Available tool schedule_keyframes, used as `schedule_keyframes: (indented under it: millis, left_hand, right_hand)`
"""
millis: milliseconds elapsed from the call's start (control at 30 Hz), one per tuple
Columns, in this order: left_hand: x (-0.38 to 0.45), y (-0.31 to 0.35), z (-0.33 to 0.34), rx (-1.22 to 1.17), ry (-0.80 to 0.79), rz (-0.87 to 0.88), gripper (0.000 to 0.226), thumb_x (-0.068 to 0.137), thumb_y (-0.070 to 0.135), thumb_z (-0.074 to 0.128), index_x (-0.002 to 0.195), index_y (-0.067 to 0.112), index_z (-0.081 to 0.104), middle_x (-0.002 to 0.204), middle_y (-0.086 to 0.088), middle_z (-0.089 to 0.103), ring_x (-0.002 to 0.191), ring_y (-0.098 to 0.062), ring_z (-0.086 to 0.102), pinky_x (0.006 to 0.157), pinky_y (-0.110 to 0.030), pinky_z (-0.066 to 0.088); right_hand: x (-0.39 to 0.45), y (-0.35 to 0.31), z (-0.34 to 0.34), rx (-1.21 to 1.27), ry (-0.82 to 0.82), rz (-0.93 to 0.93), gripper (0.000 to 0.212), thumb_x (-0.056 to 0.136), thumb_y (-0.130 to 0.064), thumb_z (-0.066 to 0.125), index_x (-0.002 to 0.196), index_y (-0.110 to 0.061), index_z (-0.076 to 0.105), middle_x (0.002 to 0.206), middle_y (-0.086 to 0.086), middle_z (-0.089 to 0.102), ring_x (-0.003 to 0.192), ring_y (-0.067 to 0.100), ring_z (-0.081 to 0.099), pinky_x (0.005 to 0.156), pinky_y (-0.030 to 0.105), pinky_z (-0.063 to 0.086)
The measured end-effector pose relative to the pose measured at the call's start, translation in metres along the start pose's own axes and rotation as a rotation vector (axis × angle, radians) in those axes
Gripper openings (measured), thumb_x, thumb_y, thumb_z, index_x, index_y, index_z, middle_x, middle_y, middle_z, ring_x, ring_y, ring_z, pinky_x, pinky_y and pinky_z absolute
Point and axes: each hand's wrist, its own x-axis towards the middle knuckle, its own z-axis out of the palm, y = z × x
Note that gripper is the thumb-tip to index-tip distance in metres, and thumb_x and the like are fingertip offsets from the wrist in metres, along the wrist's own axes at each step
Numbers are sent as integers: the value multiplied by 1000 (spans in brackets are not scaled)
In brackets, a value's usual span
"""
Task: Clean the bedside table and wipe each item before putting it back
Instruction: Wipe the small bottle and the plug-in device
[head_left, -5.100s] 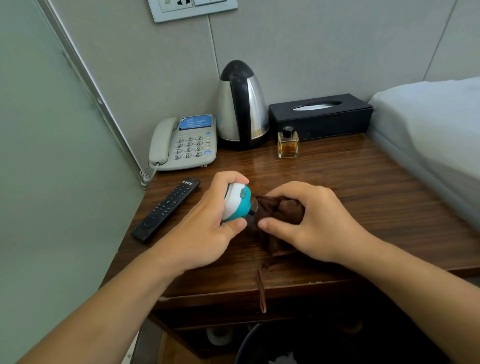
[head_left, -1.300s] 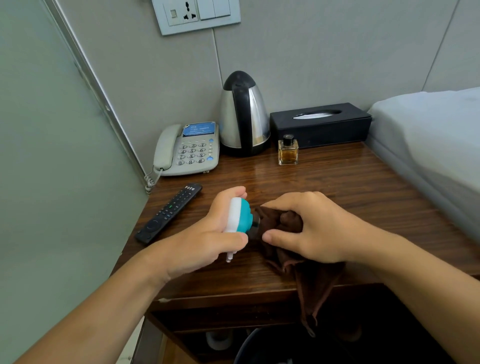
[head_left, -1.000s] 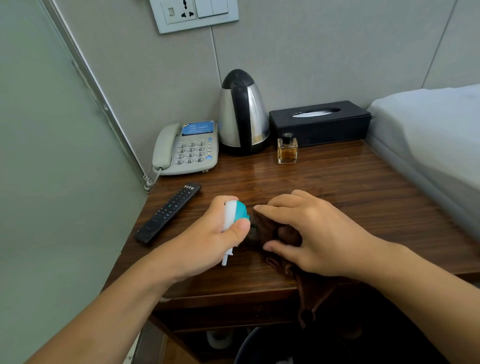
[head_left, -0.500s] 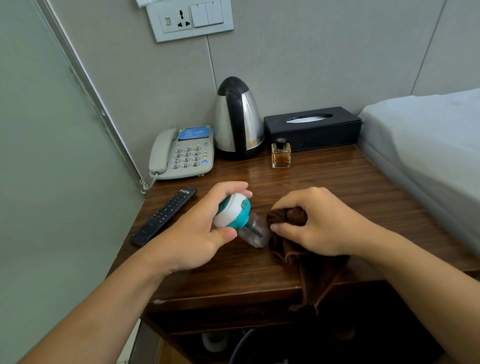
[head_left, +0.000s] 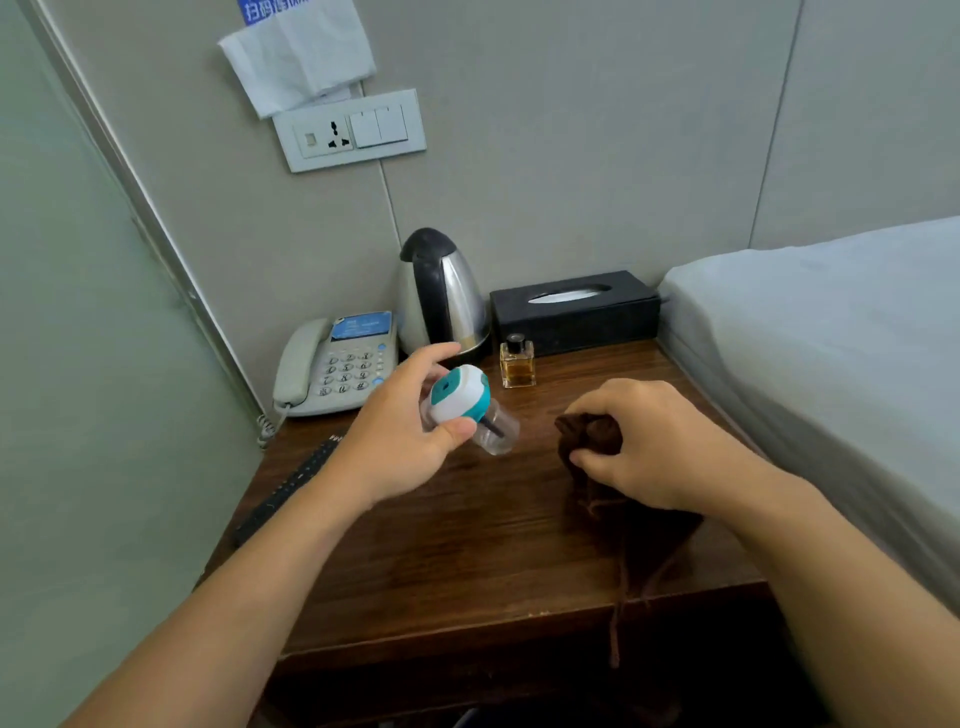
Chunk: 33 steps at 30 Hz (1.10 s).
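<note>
The left hand (head_left: 400, 447) fingers grasp a teal-and-white plug-in bottle (head_left: 465, 408), tilted above the surface (head_left: 467, 561) in front of the kettle (head_left: 441, 296). Right of the kettle, the right hand (head_left: 649, 447) fingers clench a brown cloth (head_left: 592, 436).

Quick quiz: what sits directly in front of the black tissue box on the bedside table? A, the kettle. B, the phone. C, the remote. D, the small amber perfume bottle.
D: the perfume bottle stands just in front of the tissue box, near its left end.
</note>
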Motion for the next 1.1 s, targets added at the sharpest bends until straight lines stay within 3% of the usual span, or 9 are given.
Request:
schedule_keyframes:
  millis: [133, 300, 467, 567, 667, 800, 900, 1000, 1100]
  left_hand:
    - [59, 30, 23, 59, 7, 85, 76, 90, 25, 79, 152, 34, 37, 127, 13, 53, 116, -8, 54, 95, -28, 45]
    - [135, 44, 70, 161, -49, 103, 64, 90, 29, 79, 144, 32, 44, 140, 1, 57, 126, -18, 55, 96, -29, 45]
    - [174, 36, 104, 312, -124, 92, 56, 90, 30, 78, 139, 27, 51, 139, -3, 58, 114, -17, 54, 98, -33, 46]
    - [181, 30, 115, 329, -99, 90, 56, 91, 29, 77, 141, 24, 51, 138, -5, 58, 121, -23, 55, 98, -33, 44]
    - [184, 28, 121, 353, -73, 116, 58, 91, 27, 77, 142, 23, 51, 140, -5, 58, 127, -25, 54, 105, -38, 45]
    - [180, 27, 120, 489, -58, 185, 64, 92, 35, 75, 148, 22, 46, 147, -6, 54, 133, -30, 48, 112, -46, 38]
    - [168, 31, 107, 464, -10, 206, 70, 94, 38, 72, 154, 22, 40, 154, -3, 45, 141, -27, 39, 116, -46, 33]
    - [141, 36, 80, 366, 82, 239, 57, 99, 36, 66, 151, 23, 45, 153, 1, 47, 143, -20, 38, 117, -38, 30]
    - [97, 37, 47, 304, 155, 233, 47, 100, 32, 64, 145, 23, 52, 149, 5, 50, 142, -16, 38, 114, -32, 26]
  right_hand:
    - [2, 11, -5, -16, 5, 13, 37, 86, -38, 77, 122, -38, 69, 114, -12, 62, 109, 13, 57, 95, 30, 50]
    - [10, 26, -11, 47, -17, 92, 51, 86, -37, 78, 134, -35, 62, 125, -9, 62, 110, 11, 58, 95, 26, 52]
    - [15, 43, -9, 32, -26, 141, 60, 85, -39, 79, 140, -31, 55, 129, -8, 60, 111, 11, 57, 93, 24, 52]
    - [17, 45, -11, 88, 8, 173, 66, 82, -40, 83, 135, -31, 44, 123, -10, 51, 102, 10, 56, 83, 19, 51]
    - [18, 45, -10, 136, 72, 162, 62, 78, -40, 87, 116, -34, 38, 110, -12, 45, 94, 8, 52, 69, 15, 42]
    - [19, 42, -5, 125, 47, 96, 52, 78, -41, 86, 111, -34, 46, 108, -14, 50, 94, 6, 52, 71, 15, 41]
    - [21, 39, 0, 141, 45, 58, 49, 77, -45, 86, 115, -33, 58, 112, -13, 60, 100, 6, 57, 83, 22, 51]
    - [20, 38, 11, 168, 7, 20, 47, 78, -54, 82, 120, -36, 69, 112, -17, 68, 103, 4, 61, 93, 31, 55]
    - [13, 36, 29, 6, -143, 42, 53, 88, -66, 65, 135, -44, 58, 127, -12, 62, 118, 20, 53, 102, 48, 49]
